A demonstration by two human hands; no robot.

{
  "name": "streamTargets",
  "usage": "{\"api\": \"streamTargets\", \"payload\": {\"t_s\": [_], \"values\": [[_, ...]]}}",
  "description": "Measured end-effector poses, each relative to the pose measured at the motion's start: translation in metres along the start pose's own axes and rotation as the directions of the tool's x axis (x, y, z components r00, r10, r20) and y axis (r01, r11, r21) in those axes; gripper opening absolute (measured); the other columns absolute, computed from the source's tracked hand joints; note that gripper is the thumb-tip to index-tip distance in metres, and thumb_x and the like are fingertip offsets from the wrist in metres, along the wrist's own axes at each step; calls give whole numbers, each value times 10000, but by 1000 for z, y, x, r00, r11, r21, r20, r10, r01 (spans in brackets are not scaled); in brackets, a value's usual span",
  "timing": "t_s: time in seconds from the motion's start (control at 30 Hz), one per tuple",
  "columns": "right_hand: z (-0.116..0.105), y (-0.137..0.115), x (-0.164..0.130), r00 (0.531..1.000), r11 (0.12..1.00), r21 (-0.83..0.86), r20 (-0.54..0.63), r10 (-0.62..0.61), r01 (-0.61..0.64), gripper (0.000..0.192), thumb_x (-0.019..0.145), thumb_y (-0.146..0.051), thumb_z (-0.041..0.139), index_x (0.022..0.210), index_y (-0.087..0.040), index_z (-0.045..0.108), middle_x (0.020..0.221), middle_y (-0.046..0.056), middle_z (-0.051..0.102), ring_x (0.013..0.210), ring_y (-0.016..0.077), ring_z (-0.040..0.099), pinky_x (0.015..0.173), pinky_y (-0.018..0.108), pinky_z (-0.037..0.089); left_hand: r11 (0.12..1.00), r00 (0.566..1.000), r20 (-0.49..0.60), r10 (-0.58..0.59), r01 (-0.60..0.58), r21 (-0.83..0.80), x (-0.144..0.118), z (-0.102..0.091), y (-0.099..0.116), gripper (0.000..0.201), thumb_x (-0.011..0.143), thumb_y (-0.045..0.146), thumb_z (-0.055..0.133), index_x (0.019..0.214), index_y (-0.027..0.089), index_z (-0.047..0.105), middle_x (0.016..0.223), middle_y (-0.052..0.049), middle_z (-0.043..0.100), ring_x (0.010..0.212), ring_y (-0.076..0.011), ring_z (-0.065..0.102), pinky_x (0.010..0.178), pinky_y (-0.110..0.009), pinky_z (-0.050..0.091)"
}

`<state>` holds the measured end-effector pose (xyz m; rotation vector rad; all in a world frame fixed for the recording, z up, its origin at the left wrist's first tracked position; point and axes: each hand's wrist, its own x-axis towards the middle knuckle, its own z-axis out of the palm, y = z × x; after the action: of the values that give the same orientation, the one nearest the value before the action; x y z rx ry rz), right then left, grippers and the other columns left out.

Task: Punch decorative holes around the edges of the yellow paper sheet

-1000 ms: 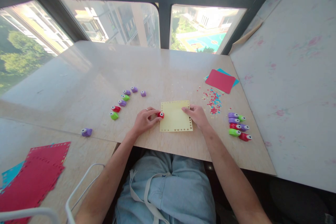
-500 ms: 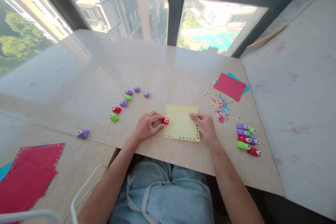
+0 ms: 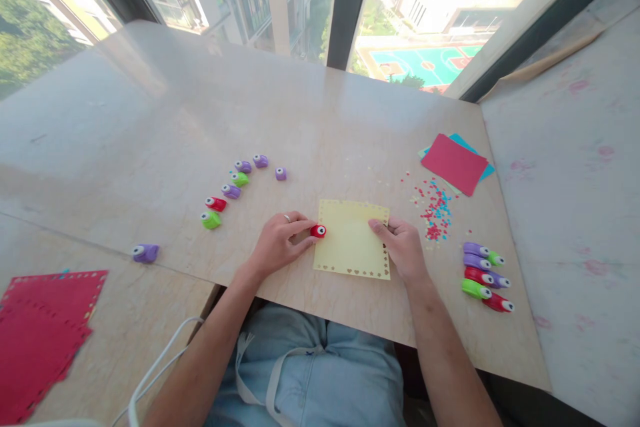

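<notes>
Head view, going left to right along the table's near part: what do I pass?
Red punched sheets → lone purple punch → left hand → red punch → yellow sheet → right hand → cluster of punches.

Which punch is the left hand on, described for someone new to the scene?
On the table, find the yellow sheet near the front edge. The red punch sits at its left edge under the left hand, the only punch on paper.

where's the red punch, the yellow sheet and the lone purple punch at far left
red paper punch point(image 3: 318, 231), head view, on its top
yellow paper sheet point(image 3: 351, 243), head view, bare middle
lone purple paper punch point(image 3: 145, 253), head view, on its body
</notes>
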<state>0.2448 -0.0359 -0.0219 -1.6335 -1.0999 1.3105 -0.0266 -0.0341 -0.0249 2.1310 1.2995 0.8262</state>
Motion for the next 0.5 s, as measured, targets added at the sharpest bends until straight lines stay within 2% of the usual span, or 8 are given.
{"api": "streamTargets", "payload": {"t_s": [0.5], "values": [[4, -7, -1, 998, 999, 14, -42, 43, -42, 507, 692, -608, 731, 887, -140, 735, 777, 81, 731, 625, 222, 655, 511, 285, 499, 1000, 1000, -3, 20, -20, 18, 1, -2, 0, 221, 864, 348, 653, 1024, 217, 730, 971, -77, 707, 845, -192, 633, 771, -332, 487]]}}
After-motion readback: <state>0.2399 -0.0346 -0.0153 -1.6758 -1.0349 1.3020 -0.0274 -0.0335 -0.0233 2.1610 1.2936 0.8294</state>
